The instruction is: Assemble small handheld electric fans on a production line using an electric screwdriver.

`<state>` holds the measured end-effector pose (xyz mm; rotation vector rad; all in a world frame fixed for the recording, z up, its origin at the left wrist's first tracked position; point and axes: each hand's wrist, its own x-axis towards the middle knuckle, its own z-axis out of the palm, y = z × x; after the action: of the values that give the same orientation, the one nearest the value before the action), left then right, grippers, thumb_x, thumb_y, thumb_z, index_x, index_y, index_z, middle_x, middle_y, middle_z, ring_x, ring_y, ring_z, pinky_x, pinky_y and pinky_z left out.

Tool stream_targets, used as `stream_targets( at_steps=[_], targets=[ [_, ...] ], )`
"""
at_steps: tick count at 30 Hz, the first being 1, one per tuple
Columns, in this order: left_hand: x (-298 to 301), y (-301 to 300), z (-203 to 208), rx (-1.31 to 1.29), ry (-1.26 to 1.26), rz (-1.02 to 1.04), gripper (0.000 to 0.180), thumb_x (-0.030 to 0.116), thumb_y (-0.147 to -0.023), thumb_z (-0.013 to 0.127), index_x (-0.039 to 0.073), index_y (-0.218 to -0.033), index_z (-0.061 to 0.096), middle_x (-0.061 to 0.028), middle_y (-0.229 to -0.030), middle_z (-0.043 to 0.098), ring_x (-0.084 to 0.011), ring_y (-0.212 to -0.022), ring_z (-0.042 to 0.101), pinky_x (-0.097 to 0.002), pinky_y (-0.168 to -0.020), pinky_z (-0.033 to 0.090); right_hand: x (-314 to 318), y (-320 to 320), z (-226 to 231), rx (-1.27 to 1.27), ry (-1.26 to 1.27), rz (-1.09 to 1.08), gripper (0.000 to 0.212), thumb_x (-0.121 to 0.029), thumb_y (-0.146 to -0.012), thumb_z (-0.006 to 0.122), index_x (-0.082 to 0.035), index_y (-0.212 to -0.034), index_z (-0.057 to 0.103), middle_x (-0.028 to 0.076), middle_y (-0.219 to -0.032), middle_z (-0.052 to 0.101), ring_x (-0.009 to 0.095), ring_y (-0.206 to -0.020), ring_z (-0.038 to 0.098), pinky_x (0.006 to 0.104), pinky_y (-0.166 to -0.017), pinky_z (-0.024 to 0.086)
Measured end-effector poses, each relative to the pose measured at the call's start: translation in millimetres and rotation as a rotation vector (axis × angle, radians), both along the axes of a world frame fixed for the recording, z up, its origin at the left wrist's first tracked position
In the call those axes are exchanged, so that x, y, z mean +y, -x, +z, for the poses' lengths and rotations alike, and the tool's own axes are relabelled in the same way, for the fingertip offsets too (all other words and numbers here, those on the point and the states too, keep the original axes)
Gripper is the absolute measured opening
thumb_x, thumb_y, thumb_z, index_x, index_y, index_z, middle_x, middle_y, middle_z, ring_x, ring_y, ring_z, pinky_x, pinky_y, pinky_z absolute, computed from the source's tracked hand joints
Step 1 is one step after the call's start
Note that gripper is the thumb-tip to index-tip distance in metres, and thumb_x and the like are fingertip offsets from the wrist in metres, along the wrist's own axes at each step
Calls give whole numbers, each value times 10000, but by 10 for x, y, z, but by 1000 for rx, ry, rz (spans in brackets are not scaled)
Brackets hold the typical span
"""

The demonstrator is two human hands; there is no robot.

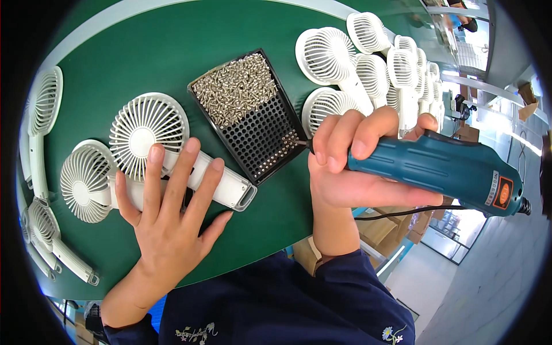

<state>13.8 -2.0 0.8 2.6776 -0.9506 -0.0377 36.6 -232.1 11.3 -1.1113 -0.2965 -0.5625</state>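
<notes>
A teal electric screwdriver [425, 169] is gripped in my right hand [356, 155], its bit pointing left. The bit's tip meets the right edge of the filled holes in a black screw tray [253, 135]. Loose silver screws [236, 86] heap over the far part of that tray, and a few rows of screws stand in its near-right holes. My left hand [172, 201] lies with fingers spread over two white handheld fans. One fan [148, 133] has its handle slanting under my fingertips; the other fan [86, 183] lies left of it, its handle partly hidden by my hand.
Many white fans [328, 54] are crowded at the far right of the green table [253, 26]. More fans [43, 115] lie along the left edge. A black cable [408, 211] runs behind my right wrist. Cardboard boxes [385, 230] stand below the table's right edge.
</notes>
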Motion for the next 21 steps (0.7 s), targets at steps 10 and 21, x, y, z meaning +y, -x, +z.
stream_targets(
  at_steps=[10,21],
  targets=[
    [-9,10,4,11,-11,41,567,446,-791,648,236,-1314,589,-54,-1463,459,-348,-1397,337,-595,-1106,74,42,-26,-60,-58,-86,-13,961,-916,-716,305,-176,-1329,304,114,-704,503,181,-447,474,306,-382,427],
    [-37,33,14,16,34,74,571,395,-754,690,235,-1295,602,-42,-1451,471,-325,-1391,351,-573,-1109,69,62,94,88,-75,64,-7,808,-796,-843,372,-203,-1391,342,80,-791,503,179,-492,465,315,-426,403]
  ],
)
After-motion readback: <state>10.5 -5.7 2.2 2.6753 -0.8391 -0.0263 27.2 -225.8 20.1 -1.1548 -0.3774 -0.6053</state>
